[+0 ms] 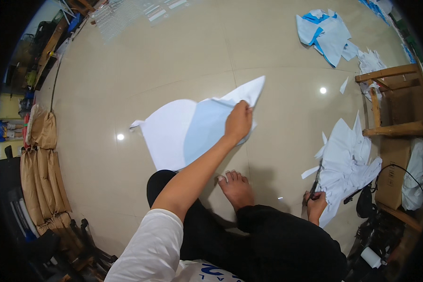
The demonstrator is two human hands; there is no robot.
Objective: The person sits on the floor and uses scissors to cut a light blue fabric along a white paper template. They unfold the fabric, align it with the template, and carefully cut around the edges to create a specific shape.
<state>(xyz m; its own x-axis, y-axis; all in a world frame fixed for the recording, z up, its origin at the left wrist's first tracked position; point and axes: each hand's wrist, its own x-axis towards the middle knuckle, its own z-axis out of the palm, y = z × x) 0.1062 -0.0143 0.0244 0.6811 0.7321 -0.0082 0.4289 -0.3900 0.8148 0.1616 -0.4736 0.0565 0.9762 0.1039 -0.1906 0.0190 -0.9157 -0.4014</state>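
White-and-pale-blue fabric piece (167, 129) lies on the tiled floor (183, 70) in front of the wearer's knees, as I see it through the head camera. Its near edge reaches the left knee; the piece spreads to the left of the left hand (239, 121), and one white corner points up and away past the knuckles.

Counting outward from the body, I get one bare foot (236, 189) just short of the fabric, one pair of black scissors (318, 177) at the right, and one crumpled heap of white cloth (345, 155) right beside them. Farther off I count one wooden stool (390, 129) at the right edge, one small loose white scrap (344, 85) and one blue-and-white cloth heap (326, 37).

Nearer to me, the right hand (316, 207) is curled around the scissors' handles, against the edge of the white heap; how wide the blades stand I cannot tell. Farther out, the left hand is closed, back upward, its fingers gathering a fold near the fabric's right end.
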